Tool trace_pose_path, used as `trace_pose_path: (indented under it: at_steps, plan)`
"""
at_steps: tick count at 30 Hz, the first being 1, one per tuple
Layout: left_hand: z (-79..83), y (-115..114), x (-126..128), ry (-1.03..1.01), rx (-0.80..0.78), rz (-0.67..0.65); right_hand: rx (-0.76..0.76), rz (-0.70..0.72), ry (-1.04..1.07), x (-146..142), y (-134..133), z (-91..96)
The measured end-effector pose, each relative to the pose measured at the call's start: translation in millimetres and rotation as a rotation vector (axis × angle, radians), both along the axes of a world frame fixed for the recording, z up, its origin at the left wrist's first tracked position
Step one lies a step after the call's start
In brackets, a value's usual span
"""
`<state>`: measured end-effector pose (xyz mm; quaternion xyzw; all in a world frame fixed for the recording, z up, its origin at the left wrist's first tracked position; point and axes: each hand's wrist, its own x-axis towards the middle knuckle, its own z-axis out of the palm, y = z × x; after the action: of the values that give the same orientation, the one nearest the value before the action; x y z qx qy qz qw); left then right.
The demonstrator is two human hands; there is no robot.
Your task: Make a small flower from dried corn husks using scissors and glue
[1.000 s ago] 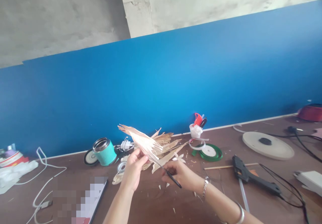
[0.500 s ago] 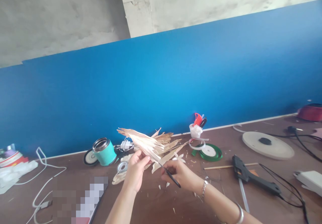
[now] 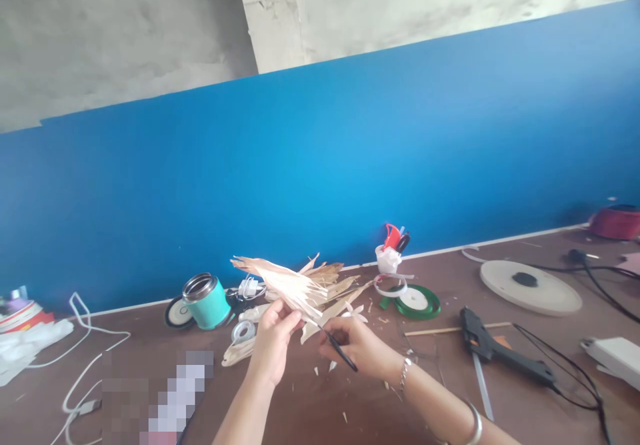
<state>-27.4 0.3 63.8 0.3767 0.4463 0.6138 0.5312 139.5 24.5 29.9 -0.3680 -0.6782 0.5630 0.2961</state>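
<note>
My left hand (image 3: 274, 338) pinches a pale dried corn husk (image 3: 285, 283), whose cut, fringed edge faces right. In my right hand (image 3: 353, 345) is a pair of scissors (image 3: 343, 351) with dark handles; the blades point up and left at the husk's lower edge, close to my left fingertips. How far the blades are apart is too small to tell. Behind the hands lies a pile of more dried husks (image 3: 345, 291), some brownish. A white petal-like piece (image 3: 355, 313) rests beside the pile. Small husk scraps (image 3: 333, 366) are scattered on the brown table (image 3: 300, 411).
At left stand an open turquoise thermos (image 3: 206, 301), its lid (image 3: 179, 313) and a tape roll (image 3: 243, 331). To the right are a green ribbon spool (image 3: 419, 301), a white cup with tools (image 3: 389, 258), a glue gun (image 3: 500, 348) and a large white reel (image 3: 530, 288). A blue partition (image 3: 320, 165) rises behind.
Both hands, the husk and the scissors keep nearly the same pose. The whole view has shifted very slightly.
</note>
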Motion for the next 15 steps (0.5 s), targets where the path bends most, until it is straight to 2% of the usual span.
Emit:
trace_pose_path:
  at_steps: [15]
  plan:
    - [-6.7,-2.0,6.1,-0.008,0.009,-0.007,0.025,0.001,0.117,-2.9,-0.6,-6.6]
